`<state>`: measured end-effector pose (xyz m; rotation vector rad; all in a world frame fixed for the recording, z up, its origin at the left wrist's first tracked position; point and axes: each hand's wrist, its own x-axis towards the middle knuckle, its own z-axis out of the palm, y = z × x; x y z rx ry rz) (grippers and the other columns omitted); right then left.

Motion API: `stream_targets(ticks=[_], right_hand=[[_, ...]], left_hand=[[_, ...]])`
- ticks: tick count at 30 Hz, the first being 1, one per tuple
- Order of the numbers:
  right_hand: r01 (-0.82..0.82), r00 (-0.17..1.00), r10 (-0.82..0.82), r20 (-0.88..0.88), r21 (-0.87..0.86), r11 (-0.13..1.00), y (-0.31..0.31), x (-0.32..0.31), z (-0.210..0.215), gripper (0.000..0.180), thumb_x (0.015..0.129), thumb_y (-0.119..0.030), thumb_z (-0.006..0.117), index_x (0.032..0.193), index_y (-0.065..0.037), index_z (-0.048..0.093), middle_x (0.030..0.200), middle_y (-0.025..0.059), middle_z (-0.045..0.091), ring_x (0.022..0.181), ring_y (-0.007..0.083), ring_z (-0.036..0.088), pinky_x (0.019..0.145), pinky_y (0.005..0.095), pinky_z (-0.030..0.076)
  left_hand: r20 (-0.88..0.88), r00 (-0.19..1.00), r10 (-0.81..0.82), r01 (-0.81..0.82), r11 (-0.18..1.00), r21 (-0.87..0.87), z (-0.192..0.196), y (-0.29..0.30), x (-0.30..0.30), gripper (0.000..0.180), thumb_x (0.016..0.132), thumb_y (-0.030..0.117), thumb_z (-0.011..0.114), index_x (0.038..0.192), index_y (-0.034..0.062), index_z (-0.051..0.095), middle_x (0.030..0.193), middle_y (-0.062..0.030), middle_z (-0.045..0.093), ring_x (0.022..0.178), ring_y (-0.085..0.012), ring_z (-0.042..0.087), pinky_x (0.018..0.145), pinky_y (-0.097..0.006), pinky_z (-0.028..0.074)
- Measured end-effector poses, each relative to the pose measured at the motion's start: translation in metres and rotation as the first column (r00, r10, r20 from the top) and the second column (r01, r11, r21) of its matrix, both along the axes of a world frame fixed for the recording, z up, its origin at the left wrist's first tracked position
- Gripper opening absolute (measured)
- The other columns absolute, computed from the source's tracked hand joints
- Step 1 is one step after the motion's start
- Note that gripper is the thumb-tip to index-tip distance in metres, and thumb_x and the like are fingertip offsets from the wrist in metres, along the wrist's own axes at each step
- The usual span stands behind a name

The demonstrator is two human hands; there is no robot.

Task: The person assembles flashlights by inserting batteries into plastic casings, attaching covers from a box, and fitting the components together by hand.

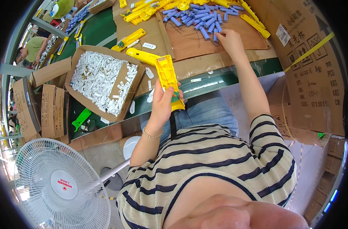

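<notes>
My left hand [164, 100] is wrapped round a yellow plastic housing half [166, 72], its hollow, ribbed inside facing up. A small green circuit board [175, 95] sits in the housing by my thumb. At the near right edge of a pile of blue cylindrical battery cells [198, 17] with thin dark wires, my right hand [231, 42] pinches its fingers against one blue battery cell [215, 35]. The fingers partly hide that cell. Just left of the held housing lies another yellow housing piece [143, 56] on the cardboard.
A carton of small white parts [101, 82] stands at left on the green bench [204, 78]. More yellow housings [143, 13] lie at the back. A large cardboard box [311, 65] walls the right side. A white fan [63, 185] stands lower left; a green piece [81, 119] lies near the bench edge.
</notes>
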<state>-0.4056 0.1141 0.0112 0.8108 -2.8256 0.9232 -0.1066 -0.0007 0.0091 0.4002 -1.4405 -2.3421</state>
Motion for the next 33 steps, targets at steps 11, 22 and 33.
stream_targets(ticks=[11,22,33], right_hand=[[-0.166,0.977,0.200,-0.071,0.334,0.928,0.003,-0.017,0.002,0.017,0.078,-0.009,0.057,0.088,-0.001,0.067,0.088,0.0198,0.064,0.083,0.0348,0.062,0.075,0.0388,0.049],[-0.115,0.992,0.123,-0.036,0.172,0.978,0.021,0.011,0.002,0.025,0.073,-0.009,0.062,0.097,-0.002,0.065,0.093,0.0208,0.063,0.088,0.0349,0.061,0.079,0.0417,0.048],[0.022,0.590,0.617,0.522,-0.773,0.634,-0.001,0.165,0.037,0.039,0.075,0.003,0.066,0.113,0.006,0.055,0.096,0.0120,0.065,0.080,0.0141,0.063,0.069,0.0266,0.053]], left_hand=[[0.039,0.999,0.001,0.000,0.999,-0.037,-0.004,-0.009,0.004,0.034,0.089,0.006,0.038,0.123,0.0053,0.035,0.103,-0.0116,0.051,0.074,-0.0172,0.056,0.064,-0.033,0.051],[-0.015,0.999,-0.030,0.030,0.999,-0.037,-0.003,-0.004,-0.005,0.030,0.090,0.002,0.040,0.119,0.0045,0.035,0.102,-0.0092,0.050,0.075,-0.0139,0.055,0.066,-0.029,0.050],[0.075,0.997,0.014,0.012,0.943,-0.331,-0.011,0.004,-0.003,0.043,0.087,-0.001,0.041,0.127,0.0043,0.028,0.106,-0.0101,0.048,0.085,-0.0149,0.053,0.076,-0.028,0.046]])
